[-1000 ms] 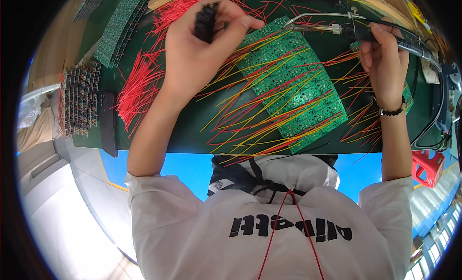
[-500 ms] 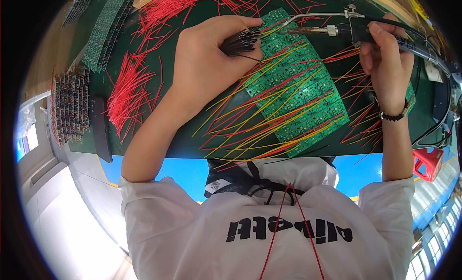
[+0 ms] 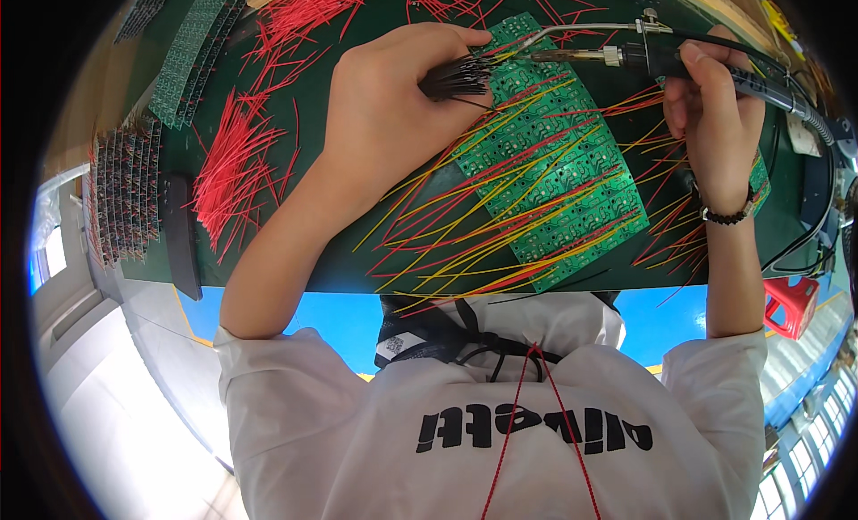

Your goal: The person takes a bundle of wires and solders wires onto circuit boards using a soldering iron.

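Note:
My left hand (image 3: 389,109) is closed round a bundle of black wires (image 3: 454,78), whose ends point right over the far part of a green circuit board panel (image 3: 572,167). Red and yellow wires (image 3: 465,220) stick out from the panel toward the left. In my right hand (image 3: 719,118) is a soldering iron (image 3: 648,57), held by its dark handle. A thin curved metal tube (image 3: 581,26) is clamped along the iron and reaches toward its tip. The tip is above the panel's far end, close to the black wire ends.
Heaps of red wires (image 3: 234,167) lie on the green table (image 3: 304,144) at left and at the back. Stacked circuit boards (image 3: 125,194) stand at the left edge. A dark bar (image 3: 183,238) lies beside them. Black cables (image 3: 827,180) hang at right, with a red stool (image 3: 790,305) below.
My left hand and the black wire bundle have moved slightly right. The soldering iron has shifted a little to the left and back. The panel stays in nearly the same place.

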Available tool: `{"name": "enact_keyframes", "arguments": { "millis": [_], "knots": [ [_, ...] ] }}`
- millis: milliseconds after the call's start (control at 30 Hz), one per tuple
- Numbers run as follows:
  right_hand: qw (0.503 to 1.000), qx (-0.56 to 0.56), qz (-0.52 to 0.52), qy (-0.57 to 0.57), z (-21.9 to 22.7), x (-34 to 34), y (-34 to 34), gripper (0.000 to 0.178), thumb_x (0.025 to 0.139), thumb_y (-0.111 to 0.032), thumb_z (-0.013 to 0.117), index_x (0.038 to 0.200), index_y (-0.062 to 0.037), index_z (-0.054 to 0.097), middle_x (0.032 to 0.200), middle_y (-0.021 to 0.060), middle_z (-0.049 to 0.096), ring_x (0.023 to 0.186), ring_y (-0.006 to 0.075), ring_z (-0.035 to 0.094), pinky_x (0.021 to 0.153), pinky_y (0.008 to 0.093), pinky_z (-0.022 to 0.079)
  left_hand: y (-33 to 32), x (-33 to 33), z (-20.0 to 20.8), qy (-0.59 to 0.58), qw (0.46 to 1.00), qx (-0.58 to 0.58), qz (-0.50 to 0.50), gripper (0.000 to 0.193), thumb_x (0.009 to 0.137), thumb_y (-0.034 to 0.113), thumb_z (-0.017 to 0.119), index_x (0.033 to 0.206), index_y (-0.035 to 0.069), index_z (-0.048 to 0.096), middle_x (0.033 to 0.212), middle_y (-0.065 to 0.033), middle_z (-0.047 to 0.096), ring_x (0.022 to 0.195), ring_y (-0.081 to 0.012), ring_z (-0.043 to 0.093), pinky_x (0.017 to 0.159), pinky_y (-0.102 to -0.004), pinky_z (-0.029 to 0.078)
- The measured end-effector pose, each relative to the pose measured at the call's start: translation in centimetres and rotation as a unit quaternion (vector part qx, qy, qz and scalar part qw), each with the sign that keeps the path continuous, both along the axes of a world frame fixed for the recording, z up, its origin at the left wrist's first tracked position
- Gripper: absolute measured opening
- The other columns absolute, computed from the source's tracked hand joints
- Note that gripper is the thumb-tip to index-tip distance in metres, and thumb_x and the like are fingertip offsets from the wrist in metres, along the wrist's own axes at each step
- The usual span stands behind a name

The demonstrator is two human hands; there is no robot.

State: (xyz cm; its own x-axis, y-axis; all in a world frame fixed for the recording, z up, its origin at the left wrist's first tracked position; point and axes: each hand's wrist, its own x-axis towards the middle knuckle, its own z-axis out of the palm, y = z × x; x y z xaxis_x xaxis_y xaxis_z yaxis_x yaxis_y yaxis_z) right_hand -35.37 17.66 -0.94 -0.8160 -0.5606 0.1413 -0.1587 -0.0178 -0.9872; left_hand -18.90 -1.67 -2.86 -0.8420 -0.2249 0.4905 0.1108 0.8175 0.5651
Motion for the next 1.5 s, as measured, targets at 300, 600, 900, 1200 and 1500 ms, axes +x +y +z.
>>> {"name": "enact_keyframes", "arguments": {
  "millis": [300,600,900,1200,1500],
  "knots": [
    [1.000,0.018,-0.015,-0.003,0.09,0.25,-0.49,0.020,0.081,-0.017,0.056,0.090,-0.0002,0.051,0.057,0.0068,0.051,0.040,0.0103,0.041,0.037,0.0222,0.031,-0.21,-0.12,0.01,0.006,1.000,-0.008,-0.004,0.014,0.069,-0.004,0.065,0.080,-0.004,0.056,0.095,-0.0088,0.066,0.072,-0.0098,0.063,0.066,-0.0219,0.052],
    [1.000,0.021,-0.021,0.002,0.05,0.29,-0.35,0.019,0.081,-0.017,0.056,0.089,-0.0003,0.052,0.057,0.0067,0.051,0.041,0.0100,0.041,0.037,0.0221,0.031,-0.20,-0.09,0.08,0.010,1.000,-0.013,-0.008,0.014,0.069,-0.004,0.065,0.080,-0.004,0.056,0.094,-0.0094,0.066,0.071,-0.0101,0.063,0.066,-0.0220,0.052],
    [1.000,0.012,0.013,0.007,0.06,-0.06,-0.25,0.017,0.082,-0.016,0.055,0.087,-0.0007,0.052,0.058,0.0060,0.051,0.041,0.0093,0.041,0.036,0.0223,0.032,-0.03,-0.11,0.49,-0.010,1.000,0.001,0.004,0.010,0.069,-0.002,0.065,0.078,-0.002,0.060,0.094,-0.0089,0.066,0.074,-0.0104,0.063,0.068,-0.0222,0.051],
    [1.000,0.011,0.010,0.014,0.02,-0.15,-0.15,0.018,0.082,-0.017,0.055,0.088,0.0000,0.052,0.058,0.0061,0.051,0.041,0.0095,0.041,0.036,0.0222,0.032,0.05,-0.19,0.41,-0.004,1.000,-0.007,0.011,0.010,0.069,-0.002,0.066,0.078,-0.002,0.061,0.093,-0.0086,0.066,0.073,-0.0102,0.063,0.067,-0.0223,0.051],
    [1.000,0.020,-0.009,0.010,-0.14,-0.02,-0.23,0.019,0.082,-0.016,0.056,0.090,0.0006,0.051,0.058,0.0068,0.051,0.041,0.0097,0.042,0.037,0.0222,0.032,0.08,-0.17,0.28,-0.001,1.000,-0.005,0.015,0.012,0.070,-0.002,0.065,0.081,-0.003,0.061,0.093,-0.0077,0.066,0.070,-0.0090,0.063,0.066,-0.0220,0.052]
  ]
}}
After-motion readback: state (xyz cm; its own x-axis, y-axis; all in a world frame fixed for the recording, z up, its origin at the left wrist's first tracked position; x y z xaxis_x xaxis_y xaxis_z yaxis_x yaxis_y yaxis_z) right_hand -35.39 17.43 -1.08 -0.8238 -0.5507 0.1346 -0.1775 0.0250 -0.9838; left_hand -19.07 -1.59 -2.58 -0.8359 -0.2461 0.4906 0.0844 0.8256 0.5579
